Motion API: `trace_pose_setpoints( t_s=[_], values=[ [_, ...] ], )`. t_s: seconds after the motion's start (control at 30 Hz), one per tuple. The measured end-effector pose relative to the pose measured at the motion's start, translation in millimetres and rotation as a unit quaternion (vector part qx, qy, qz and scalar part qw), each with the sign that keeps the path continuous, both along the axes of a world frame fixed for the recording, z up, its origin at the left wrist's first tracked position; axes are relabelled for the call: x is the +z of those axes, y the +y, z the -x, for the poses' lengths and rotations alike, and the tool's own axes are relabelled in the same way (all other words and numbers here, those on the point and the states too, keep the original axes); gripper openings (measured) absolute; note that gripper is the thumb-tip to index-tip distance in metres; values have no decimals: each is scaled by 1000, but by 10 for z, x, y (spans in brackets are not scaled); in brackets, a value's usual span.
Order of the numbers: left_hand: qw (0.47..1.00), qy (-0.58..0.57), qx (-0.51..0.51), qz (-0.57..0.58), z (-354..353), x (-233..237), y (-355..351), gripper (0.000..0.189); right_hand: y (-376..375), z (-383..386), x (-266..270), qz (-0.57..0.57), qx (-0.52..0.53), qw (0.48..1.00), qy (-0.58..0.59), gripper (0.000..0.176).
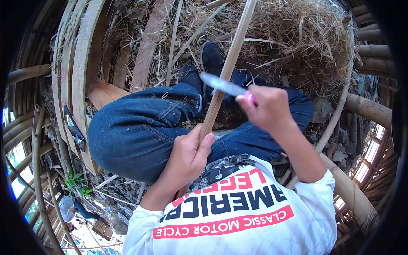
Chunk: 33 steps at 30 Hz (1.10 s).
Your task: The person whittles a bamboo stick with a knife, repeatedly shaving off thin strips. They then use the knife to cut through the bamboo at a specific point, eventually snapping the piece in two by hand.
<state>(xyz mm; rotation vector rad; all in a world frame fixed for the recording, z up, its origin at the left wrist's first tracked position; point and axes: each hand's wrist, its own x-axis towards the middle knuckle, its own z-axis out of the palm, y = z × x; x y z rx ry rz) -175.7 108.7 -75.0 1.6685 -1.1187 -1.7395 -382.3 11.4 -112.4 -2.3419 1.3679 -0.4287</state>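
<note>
Left hand (187, 151): closed around the near end of a wooden stick (234, 55), which slants forward above the crossed legs (136, 123). Right hand (272, 108): fingers curled tight on a pink-handled knife (233, 89), blade crossing the stick; contact cannot be confirmed. Straw (293, 34) lies ahead; a phone (75, 128) is at left.

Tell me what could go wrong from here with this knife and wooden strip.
1. The knife in the right grip may slip along the wooden strip; the bare left grip holds that strip nearer the body, so it could get cut.
2. The blade is out over the crossed legs in jeans, so a stray stroke might nick them.
</note>
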Motion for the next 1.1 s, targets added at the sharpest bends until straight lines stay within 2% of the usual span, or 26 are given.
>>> trace_pose_setpoints(
  t_s=[0.07, 0.2, 0.27, 0.57, 0.67, 0.73, 0.87, 0.93, 1.0, 1.1],
  values=[
    [998, 11, 0, 54, 30, -23, 12, 19, -30, 79, -25, -5, -7, 1000, -4, 47],
    [1000, 10, -19, 18, 65, 17, -39, 13, 137, -144, 156, -28, 32, 998, -56, 43],
    [996, 16, 1, 83, 100, -84, 6, 16, 197, -260, 191, -60, 62, 995, -55, 40],
    [996, -55, -38, 55, 66, -36, -39, 16, 98, -201, 17, -71, 43, 996, -15, 49],
    [996, -65, -49, 45, 33, -18, -43, 16, 25, -104, -121, -32, -11, 999, -23, 49],
    [996, -58, -39, 52, 34, -49, -4, 17, -129, 56, -183, -51, -69, 996, -7, 49],
    [996, -51, -36, 66, 69, -43, -22, 17, -54, 9, -33, -115, -64, 988, -78, 47],
    [996, -46, -24, 79, 120, -52, -21, 17, 107, -162, 78, -117, -8, 989, -90, 46],
    [995, -46, -12, 87, 123, -48, -19, 16, 171, -242, 181, -176, 10, 982, -72, 47],
    [995, -56, -18, 84, 109, -47, -26, 15, 139, -253, 129, -155, 16, 987, -42, 48]
  ],
)
